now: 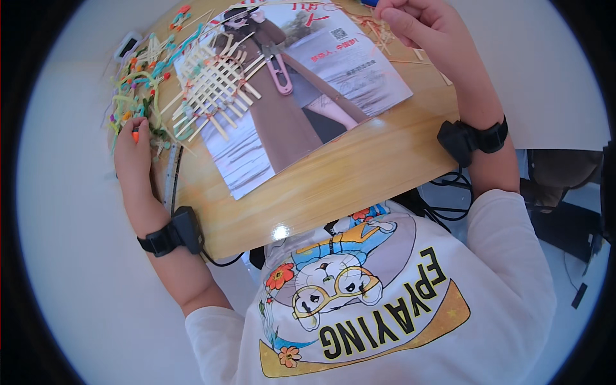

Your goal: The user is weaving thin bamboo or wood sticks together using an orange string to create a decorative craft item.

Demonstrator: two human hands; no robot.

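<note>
Item: our left hand pinches an orange piece beside the woven strip mat; our right hand, fingers curled, grips a blue object.

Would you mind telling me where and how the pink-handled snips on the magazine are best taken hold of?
Take the pink-handled snips by the looped pink handle, coming from above. They lie flat on the magazine with the handle end clear toward the person, beside the woven straw mat.

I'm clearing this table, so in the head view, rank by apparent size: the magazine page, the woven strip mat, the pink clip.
1. magazine page
2. woven strip mat, lying on the page's left part
3. pink clip, clearly smallest
</note>
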